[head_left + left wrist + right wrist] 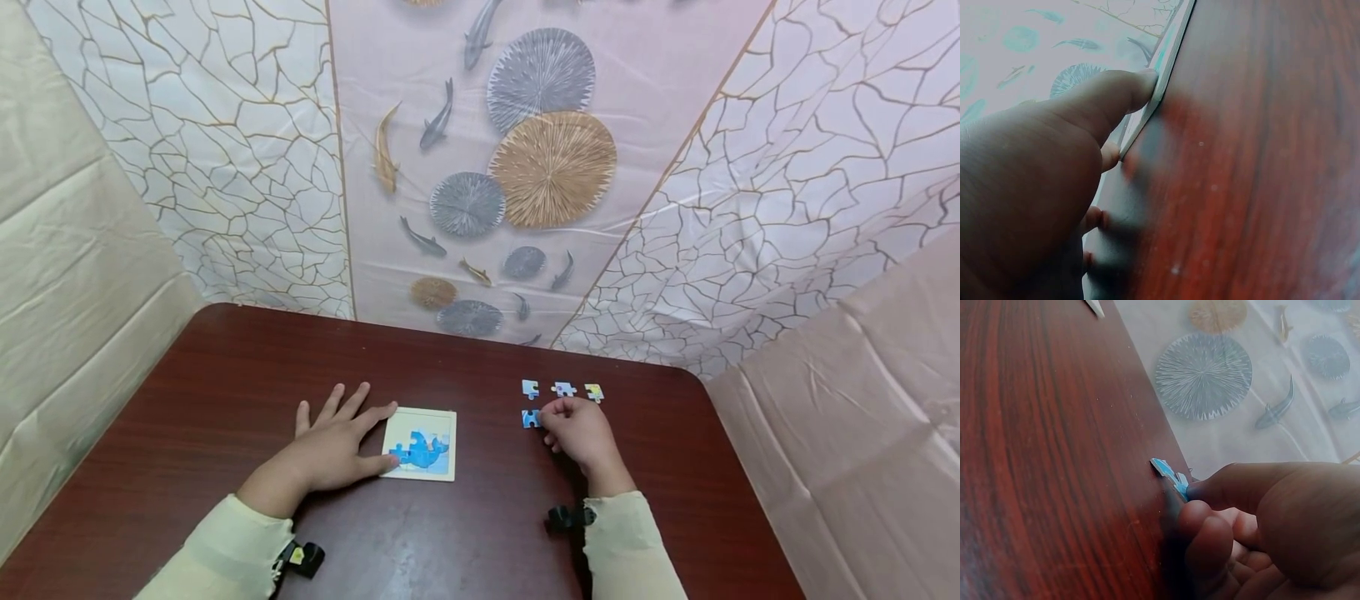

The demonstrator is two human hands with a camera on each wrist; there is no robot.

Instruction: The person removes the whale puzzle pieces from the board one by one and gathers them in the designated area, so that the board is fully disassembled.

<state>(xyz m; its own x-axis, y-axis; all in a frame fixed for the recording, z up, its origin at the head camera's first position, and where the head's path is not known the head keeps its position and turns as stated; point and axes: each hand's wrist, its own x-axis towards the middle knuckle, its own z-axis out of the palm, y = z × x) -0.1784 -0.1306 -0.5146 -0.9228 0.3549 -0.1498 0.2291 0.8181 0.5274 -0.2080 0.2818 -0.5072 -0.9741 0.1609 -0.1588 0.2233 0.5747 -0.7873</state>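
Table point(465, 533) is glossy wood-grain, puzzle tray point(420, 421) smooth and matt, loose pieces point(564, 389) at right printed card by the look, far backdrop point(405, 192) creased cloth with slight sheen, left drape point(75, 250) wrinkled cloth.

From high and farther back, the head view looks forward and down across the table point(450, 525) to the backdrop point(551, 171). Close in and tilted, the left wrist view looks past the left hand point(330, 452) to the board point(408, 419), the right past the right hand point(583, 429) to a piece point(1161, 467); all share table and backdrop.
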